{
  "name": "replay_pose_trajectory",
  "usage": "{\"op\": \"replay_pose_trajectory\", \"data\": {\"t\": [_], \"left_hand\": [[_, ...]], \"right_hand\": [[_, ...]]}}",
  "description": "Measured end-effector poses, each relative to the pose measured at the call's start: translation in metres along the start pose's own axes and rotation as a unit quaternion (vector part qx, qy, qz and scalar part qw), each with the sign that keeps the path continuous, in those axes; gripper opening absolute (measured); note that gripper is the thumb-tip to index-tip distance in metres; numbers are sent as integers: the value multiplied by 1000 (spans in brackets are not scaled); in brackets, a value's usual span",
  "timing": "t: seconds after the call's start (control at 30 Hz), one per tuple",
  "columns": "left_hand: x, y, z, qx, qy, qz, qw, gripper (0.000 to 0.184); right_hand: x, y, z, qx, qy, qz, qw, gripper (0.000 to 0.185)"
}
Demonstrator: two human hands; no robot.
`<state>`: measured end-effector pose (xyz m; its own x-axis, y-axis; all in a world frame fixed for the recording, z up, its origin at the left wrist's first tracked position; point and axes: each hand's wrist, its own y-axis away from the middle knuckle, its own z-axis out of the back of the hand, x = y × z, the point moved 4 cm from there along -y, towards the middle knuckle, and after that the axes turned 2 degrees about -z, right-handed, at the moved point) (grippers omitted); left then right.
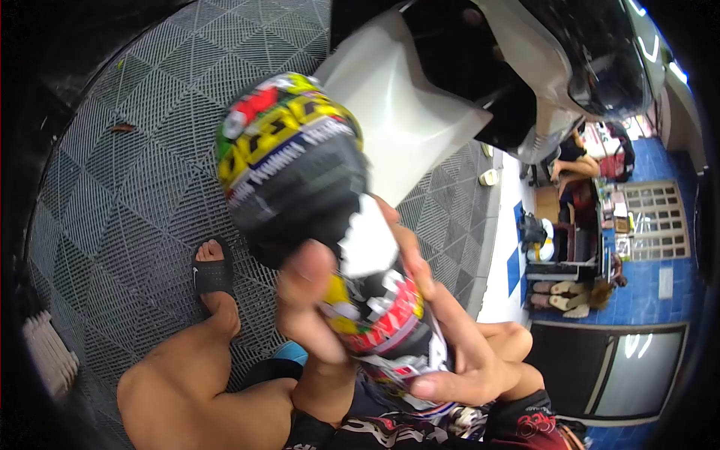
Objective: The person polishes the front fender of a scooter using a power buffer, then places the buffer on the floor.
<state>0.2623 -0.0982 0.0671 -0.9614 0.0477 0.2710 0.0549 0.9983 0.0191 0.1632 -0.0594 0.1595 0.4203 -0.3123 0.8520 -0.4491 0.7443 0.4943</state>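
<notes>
Held in front of me is a bulbous black object (307,176) with a narrower white-and-black neck, covered in yellow, red and green stickers. Motion blur and the hands keep me from telling its exact kind. My left hand (311,307) is closed against its near-left side, its fingers smeared by motion. On the other side, my right hand (457,337) wraps around the lower, sticker-covered part, thumb near the bottom end. The rounded top end points up and left, overlapping the edge of a white vehicle panel (390,97).
Grey interlocking floor tiles (165,142) spread around my sandalled foot (212,266). Dark glossy bodywork (585,52) rises at the upper right. Farther right, people sit near a desk (562,270) by a blue wall (652,292) and a dark glass door (615,367).
</notes>
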Motion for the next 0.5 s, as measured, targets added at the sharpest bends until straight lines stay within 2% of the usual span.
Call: {"op": "replay_pose_trajectory", "data": {"t": [0.07,0.13,0.23,0.33,0.4,0.43,0.5], "left_hand": [[-5,-10,0,19,-38,7,999,72],[2,-12,3,22,-82,21,996,71],[26,-5,11,31,-204,40,978,73],[52,7,15,-20,-313,27,949,63],[69,12,19,-2,-337,-13,942,54],[74,17,21,-5,-287,11,958,36],[79,14,13,12,-326,-58,943,31]], "right_hand": [[-6,-9,-3,-8,-78,-35,996,78],[-12,-3,1,-51,-137,-3,989,75],[-37,10,13,-71,-210,47,974,98],[-78,42,34,-99,-257,2,961,120],[-97,53,46,-93,-291,-16,952,119],[-106,56,52,-91,-302,-18,949,119],[-131,60,69,-100,-298,-6,949,113]]}}
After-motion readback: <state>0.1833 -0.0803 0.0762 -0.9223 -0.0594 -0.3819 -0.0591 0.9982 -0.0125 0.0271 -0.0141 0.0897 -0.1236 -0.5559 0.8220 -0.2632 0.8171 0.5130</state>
